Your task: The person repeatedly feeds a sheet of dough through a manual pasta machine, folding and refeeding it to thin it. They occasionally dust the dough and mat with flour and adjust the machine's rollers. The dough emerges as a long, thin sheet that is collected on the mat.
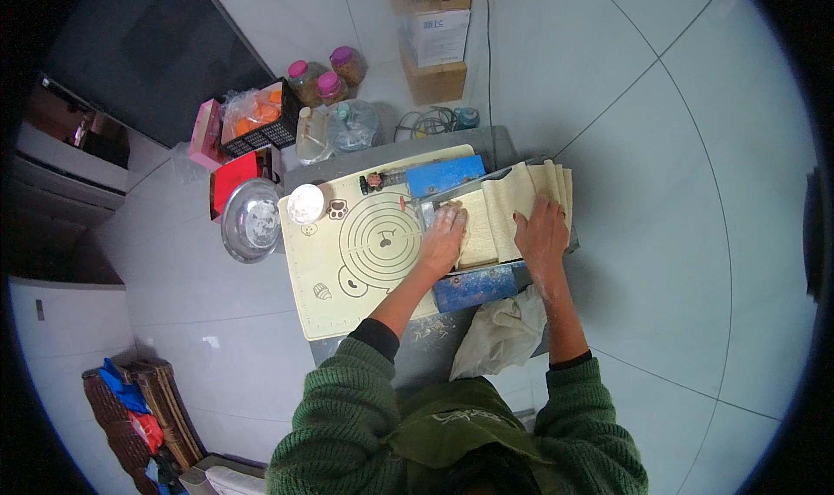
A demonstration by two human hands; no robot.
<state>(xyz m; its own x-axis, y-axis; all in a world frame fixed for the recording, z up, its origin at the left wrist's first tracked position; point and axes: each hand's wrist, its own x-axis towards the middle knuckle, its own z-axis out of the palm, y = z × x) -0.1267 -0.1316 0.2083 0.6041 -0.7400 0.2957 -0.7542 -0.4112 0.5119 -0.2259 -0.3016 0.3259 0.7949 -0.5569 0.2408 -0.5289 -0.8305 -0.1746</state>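
Note:
Before me, a pasta or dough rolling machine with blue side panels (pixel 474 288) stands partly on a cream printed pastry mat (pixel 326 312). A pale dough sheet (pixel 477 228) lies across its top, gathered in layered folds at the right end. My left hand (pixel 444 236), dusted with flour, is at the sheet's left edge, fingers together and pointing away from me; its fingertips' hold on the edge is unclear. My right hand (pixel 544 231) lies over the folded part, thumb spread from the fingers.
A white bowl of flour (pixel 305 204) is on the mat's left corner, beside a metal basin (pixel 253 221). A cloth (pixel 502 335) hangs at the near edge. Behind are plastic jugs (pixel 352 126), a black crate (pixel 264 130), lidded jars (pixel 331 88), stacked cartons (pixel 435 81) and a cable (pixel 490 71).

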